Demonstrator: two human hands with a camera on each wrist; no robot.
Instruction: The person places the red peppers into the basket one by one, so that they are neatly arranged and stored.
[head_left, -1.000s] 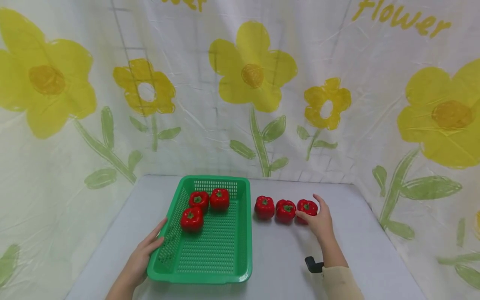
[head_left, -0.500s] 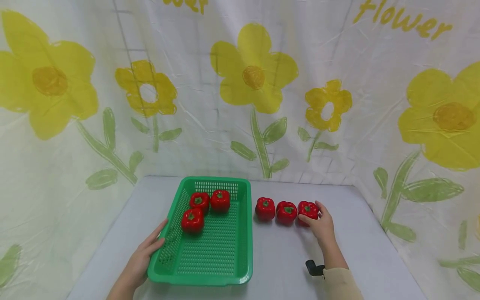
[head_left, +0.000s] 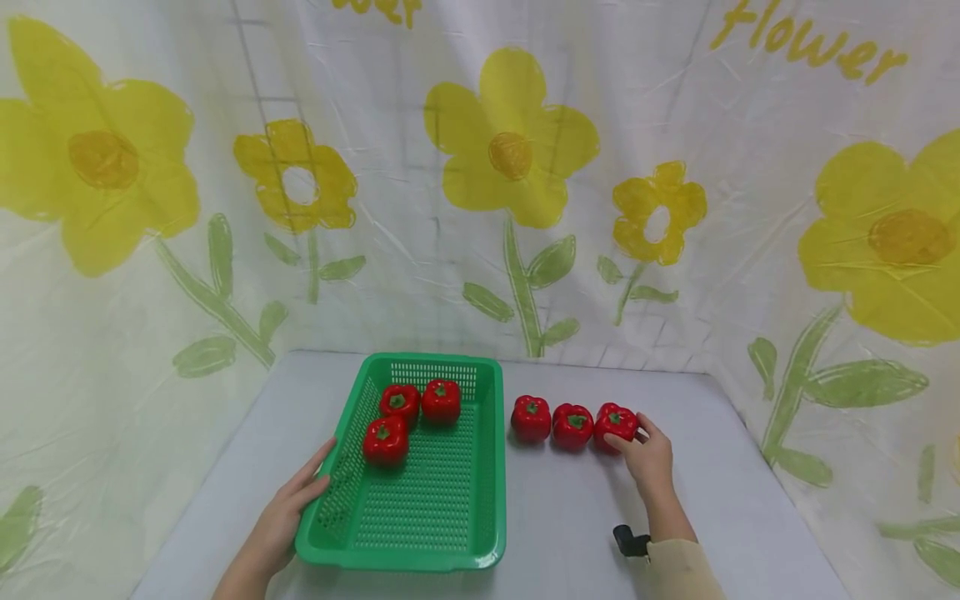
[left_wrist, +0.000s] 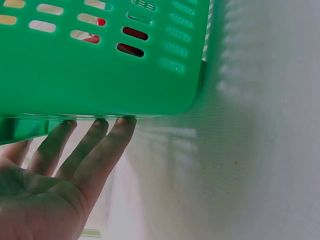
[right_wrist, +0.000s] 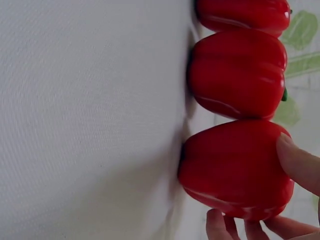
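My right hand (head_left: 651, 460) grips the rightmost red bell pepper (head_left: 613, 419), thumb on its near side and fingers around its right. In the right wrist view this bell pepper (right_wrist: 235, 167) stands on the table, touching its neighbour (right_wrist: 237, 72). A third bell pepper (head_left: 531, 419) ends the row on the left. My left hand (head_left: 285, 510) rests against the left side of a green plastic basket (head_left: 489, 475). From the left wrist, the fingertips (left_wrist: 126, 122) touch the basket's rim with fingers nearly straight. Three red bell peppers (head_left: 386, 442) sit inside, toward the back left.
The basket stands on a pale table (head_left: 555, 533), left of the row. Behind and around the table hangs a white curtain (head_left: 390, 275) painted with yellow flowers. A black wrist mount (head_left: 630, 542) sticks out from the right wrist.
My right hand has closed around the rightmost bell pepper, its fingers first spread wide above it. My left hand and the basket stay where they were.
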